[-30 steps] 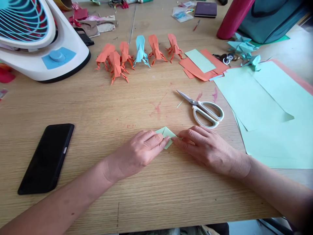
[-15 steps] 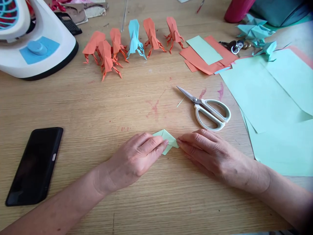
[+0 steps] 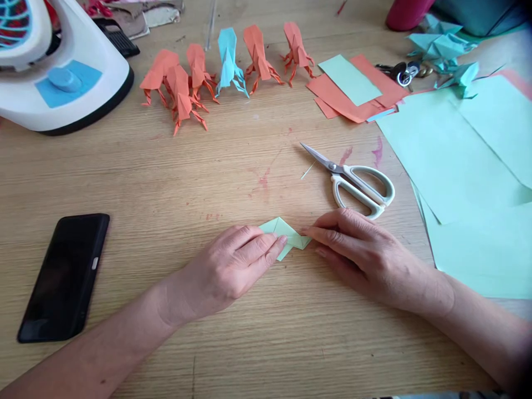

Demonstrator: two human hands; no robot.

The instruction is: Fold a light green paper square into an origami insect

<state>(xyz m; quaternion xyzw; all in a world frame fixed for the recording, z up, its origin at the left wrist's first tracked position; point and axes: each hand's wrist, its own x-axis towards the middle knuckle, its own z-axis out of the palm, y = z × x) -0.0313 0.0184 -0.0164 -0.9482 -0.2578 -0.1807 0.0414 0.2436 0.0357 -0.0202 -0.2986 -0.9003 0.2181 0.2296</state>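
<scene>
A small pale-green folded paper [image 3: 282, 230] lies low over the wooden table, with creases across its top and a pointed flap toward the right. My left hand [image 3: 239, 263] pinches its left and lower part, the thumb pressed on the folds. At the right tip, the fingers of my right hand [image 3: 361, 257] are closed on the pointed flap. My fingers hide both ends of the paper. Just beyond my right hand lie scissors [image 3: 332, 166] with white handles, blades shut and pointing to the far left.
Several orange origami figures [image 3: 260, 55] and a blue one [image 3: 227, 58] stand at the back. Pale-green sheets [image 3: 469, 244] cover the right side. A black phone [image 3: 62, 277] lies at left, a white fan base [image 3: 95, 50] behind it. Keys [image 3: 403, 72] sit by orange paper [image 3: 328, 91].
My right hand has shifted slightly right and away from me, and more of the pointed flap now shows between the hands. My left hand keeps its pinch. The view has moved slightly.
</scene>
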